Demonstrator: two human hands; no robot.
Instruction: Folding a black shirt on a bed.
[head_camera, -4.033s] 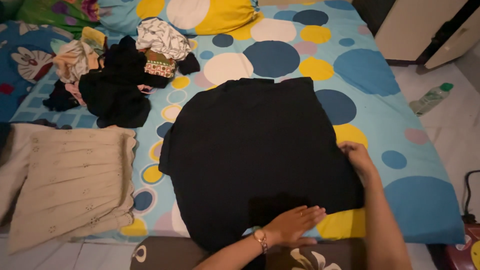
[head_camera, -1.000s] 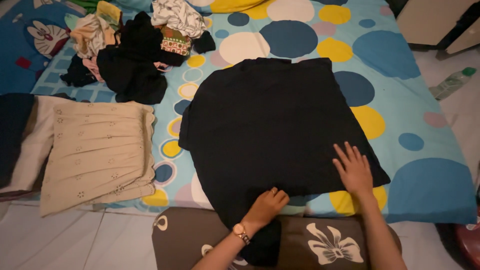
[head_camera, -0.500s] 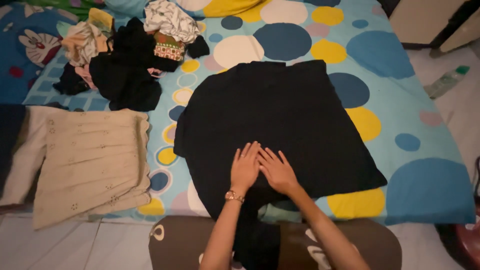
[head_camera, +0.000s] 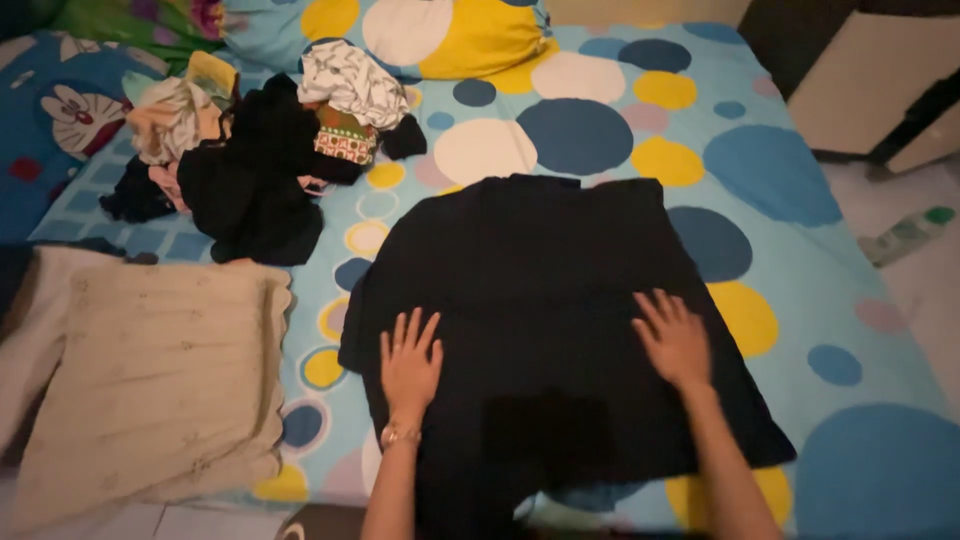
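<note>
A black garment (head_camera: 545, 300) lies spread flat on a mattress with a light-blue sheet dotted in blue, yellow and white circles (head_camera: 770, 170). My left hand (head_camera: 410, 362) rests palm down, fingers apart, on the garment's left edge; a watch is on that wrist. My right hand (head_camera: 673, 338) lies flat, fingers spread, on the garment's right side. Neither hand grips the cloth.
A beige folded garment (head_camera: 150, 370) lies at the left of the mattress. A pile of mixed clothes (head_camera: 255, 140) sits at the back left beside a cartoon pillow (head_camera: 50, 110). A plastic bottle (head_camera: 905, 232) lies on the floor at the right, near a pale cabinet (head_camera: 870, 80).
My two hands, together at the garment's middle half a second ago, have slid apart to its left and right sides. The view has tilted up slightly.
</note>
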